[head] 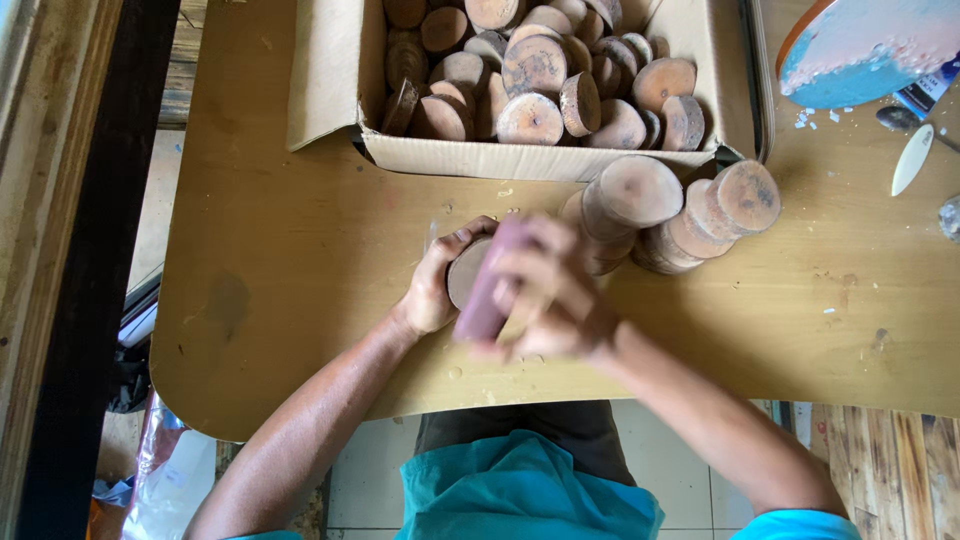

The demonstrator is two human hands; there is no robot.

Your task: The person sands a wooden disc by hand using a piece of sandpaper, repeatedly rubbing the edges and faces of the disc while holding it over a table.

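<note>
1. Left hand (437, 283): fingers curled around the rim of a round wood slice (466, 272), gripping it above the table (280, 250), near the front edge.
2. Right hand (548, 292): motion-blurred; fingers wrapped over a reddish-purple sanding piece (487, 285) pressed against the slice. Exact finger positions hard to make out.
3. Wood slice: mostly hidden by both hands; only part of its face shows.
4. Two stacks of slices (690, 215) stand just beyond the right hand, leaning.
5. Cardboard box (520, 158) behind, full of slices; top cut off by the frame.
6. Blue round object (860, 45) at far right, partly cut off.
</note>
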